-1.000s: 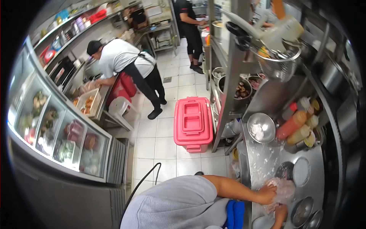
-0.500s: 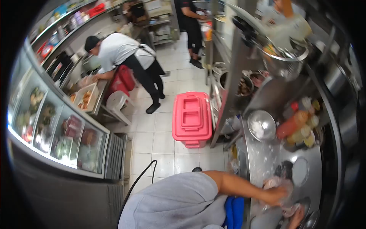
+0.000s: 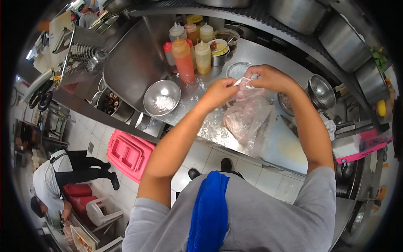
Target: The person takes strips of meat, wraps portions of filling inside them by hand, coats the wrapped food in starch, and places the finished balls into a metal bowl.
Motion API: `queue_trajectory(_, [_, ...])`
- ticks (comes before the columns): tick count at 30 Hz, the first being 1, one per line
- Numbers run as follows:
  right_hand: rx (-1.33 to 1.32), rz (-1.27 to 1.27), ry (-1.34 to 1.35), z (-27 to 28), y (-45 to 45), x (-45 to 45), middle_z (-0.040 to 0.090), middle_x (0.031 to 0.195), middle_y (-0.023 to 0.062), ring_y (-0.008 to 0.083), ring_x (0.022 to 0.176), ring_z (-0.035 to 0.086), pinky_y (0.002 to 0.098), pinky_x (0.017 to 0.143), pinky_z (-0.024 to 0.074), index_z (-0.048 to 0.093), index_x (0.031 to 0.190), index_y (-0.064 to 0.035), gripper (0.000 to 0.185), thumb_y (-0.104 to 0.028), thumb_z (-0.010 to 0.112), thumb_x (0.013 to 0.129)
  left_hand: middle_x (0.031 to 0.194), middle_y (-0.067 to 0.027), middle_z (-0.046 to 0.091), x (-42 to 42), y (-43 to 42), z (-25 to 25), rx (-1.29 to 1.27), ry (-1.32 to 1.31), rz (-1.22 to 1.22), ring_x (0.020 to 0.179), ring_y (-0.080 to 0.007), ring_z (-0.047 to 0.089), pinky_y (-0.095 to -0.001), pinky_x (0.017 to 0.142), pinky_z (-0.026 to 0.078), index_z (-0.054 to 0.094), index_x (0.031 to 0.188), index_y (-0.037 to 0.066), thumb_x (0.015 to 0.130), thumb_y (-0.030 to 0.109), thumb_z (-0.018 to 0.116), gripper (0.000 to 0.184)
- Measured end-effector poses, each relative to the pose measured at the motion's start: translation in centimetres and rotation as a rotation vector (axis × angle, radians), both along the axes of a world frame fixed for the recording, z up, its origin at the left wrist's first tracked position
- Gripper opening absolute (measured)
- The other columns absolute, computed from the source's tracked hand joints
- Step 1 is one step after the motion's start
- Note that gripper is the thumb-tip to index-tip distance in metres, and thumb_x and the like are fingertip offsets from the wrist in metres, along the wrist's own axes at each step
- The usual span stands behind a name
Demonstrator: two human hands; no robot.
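Note:
A clear plastic bag (image 3: 245,119) with pale pink contents lies on the steel counter (image 3: 273,54), its lower part hanging near the front edge. My left hand (image 3: 220,93) pinches the bag's gathered top from the left. From the right, my right hand (image 3: 266,79) grips the same twisted plastic, the two hands almost touching. Just behind them is a round pale lid or dish (image 3: 238,69). A white cutting board (image 3: 284,140) lies to the right of the bag. White powder is scattered on the counter at the left of the bag.
A steel bowl with white powder (image 3: 162,98) sits at the left, near sauce bottles (image 3: 183,61). Metal strainers (image 3: 321,91) stand at the right. Pots line the shelf above. A red lidded bin (image 3: 129,154) is on the floor; a co-worker (image 3: 54,176) bends at the lower left.
The view has swung round to the counter, with the bin and co-worker now at lower left. Both hands have moved to the bag's top and hold it gathered.

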State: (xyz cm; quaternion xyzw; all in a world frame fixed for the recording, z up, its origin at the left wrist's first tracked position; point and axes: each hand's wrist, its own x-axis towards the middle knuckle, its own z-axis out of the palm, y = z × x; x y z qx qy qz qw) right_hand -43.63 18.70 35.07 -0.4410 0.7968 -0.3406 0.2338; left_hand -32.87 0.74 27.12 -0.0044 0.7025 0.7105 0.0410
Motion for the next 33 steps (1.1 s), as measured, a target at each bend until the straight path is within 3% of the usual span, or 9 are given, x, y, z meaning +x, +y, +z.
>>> queue_trajectory(3, [0.234, 0.052, -0.085, -2.5, -1.6, -1.2, 0.063, 0.078, 0.0032, 0.0101, 0.074, 0.055, 0.0268, 0.070, 0.0462, 0.065, 0.093, -0.0046, 0.021, -0.021, 0.062, 0.080, 0.075, 0.0016, 0.061, 0.0, -3.0, -2.6, -0.134, -0.016, -0.030, 0.063, -0.0052, 0.051, -0.0223, 0.054, 0.041, 0.067, 0.092, 0.002, 0.085, 0.017, 0.058, 0.019])
queue_trajectory(5, [0.272, 0.084, -0.019, -5.7, -2.6, -2.0, 0.063, 0.077, 0.0039, 0.0110, 0.072, 0.055, 0.0282, 0.068, 0.0466, 0.065, 0.092, -0.0055, 0.022, -0.022, 0.063, 0.078, 0.081, 0.0027, 0.062, 0.5, -4.6, -3.0, -0.173, -0.097, -0.073, 0.069, -0.0037, 0.053, -0.0207, 0.061, 0.042, 0.066, 0.092, 0.003, 0.088, 0.017, 0.057, 0.018])
queue_trajectory(11, [0.252, 0.068, 0.068, -12.5, -3.9, -2.0, 0.064, 0.079, 0.0095, 0.0177, 0.074, 0.061, 0.0315, 0.070, 0.0481, 0.064, 0.093, -0.0052, 0.021, -0.019, 0.059, 0.077, 0.080, 0.0021, 0.062, 0.6, -8.3, -5.1, -0.324, -0.086, -0.146, 0.073, -0.0054, 0.053, -0.0233, 0.065, 0.043, 0.066, 0.093, 0.002, 0.088, 0.019, 0.056, 0.020])
queue_trajectory(13, [0.299, 0.018, -0.021, -14.3, -3.9, -2.4, 0.068, 0.092, 0.0127, 0.0240, 0.084, 0.064, 0.0339, 0.077, 0.0487, 0.066, 0.098, -0.0080, 0.029, -0.026, 0.063, 0.076, 0.079, 0.0013, 0.061, 0.7, -8.9, -3.7, -0.440, -0.162, -0.198, 0.072, -0.0072, 0.053, -0.0245, 0.065, 0.044, 0.065, 0.094, 0.002, 0.086, 0.019, 0.056, 0.021])
queue_trajectory(17, [0.116, -0.032, 0.028, -16.5, -3.1, -2.7, 0.067, 0.091, 0.0113, 0.0210, 0.081, 0.063, 0.0331, 0.075, 0.0489, 0.064, 0.102, -0.0065, 0.027, -0.023, 0.060, 0.081, 0.079, 0.0005, 0.061, 0.8, -9.6, -2.9, -0.436, -0.217, -0.159, 0.072, -0.0081, 0.054, -0.0248, 0.065, 0.044, 0.065, 0.095, 0.002, 0.085, 0.018, 0.056, 0.021])
queue_trajectory(19, [-0.066, -0.198, -0.444, -16.4, -3.1, -2.6, 0.063, 0.084, 0.0071, 0.0150, 0.073, 0.059, 0.0293, 0.070, 0.0482, 0.062, 0.102, -0.0040, 0.021, -0.016, 0.055, 0.086, 0.080, -0.0001, 0.061, 0.8, -10.4, -3.2, -0.375, -0.194, -0.131, 0.072, -0.0090, 0.055, -0.0251, 0.065, 0.045, 0.065, 0.094, 0.002, 0.085, 0.017, 0.055, 0.020])
queue_trajectory(23, [-0.241, -0.311, -0.670, -15.2, -2.6, -2.0, 0.057, 0.077, 0.0014, 0.0087, 0.068, 0.054, 0.0242, 0.064, 0.0461, 0.061, 0.099, -0.0039, 0.017, -0.013, 0.050, 0.090, 0.081, -0.0007, 0.062, 3.1, -10.2, -4.7, -0.325, -0.163, -0.075, 0.073, -0.0088, 0.056, -0.0244, 0.066, 0.045, 0.064, 0.095, 0.002, 0.087, 0.017, 0.052, 0.020])
queue_trajectory(25, [-0.277, -0.333, -0.847, -14.4, -2.7, -1.5, 0.056, 0.077, -0.0001, 0.0073, 0.065, 0.051, 0.0224, 0.062, 0.0453, 0.061, 0.097, -0.0049, 0.015, -0.014, 0.050, 0.091, 0.082, -0.0010, 0.063, 5.2, -8.8, -6.4, -0.085, -0.179, 0.064, 0.075, -0.0086, 0.057, -0.0231, 0.068, 0.045, 0.063, 0.098, 0.002, 0.089, 0.016, 0.050, 0.021])
queue_trajectory(33, [0.109, 0.027, -0.695, -11.7, -5.8, -1.6, 0.059, 0.081, 0.0010, 0.0088, 0.073, 0.056, 0.0267, 0.064, 0.0478, 0.062, 0.100, -0.0041, 0.019, -0.015, 0.052, 0.088, 0.088, -0.0081, 0.066, 12.4, 0.7, -12.4, 0.427, -0.307, 0.248, 0.072, -0.0154, 0.065, -0.0275, 0.066, 0.053, 0.058, 0.102, 0.002, 0.093, 0.016, 0.049, 0.019])
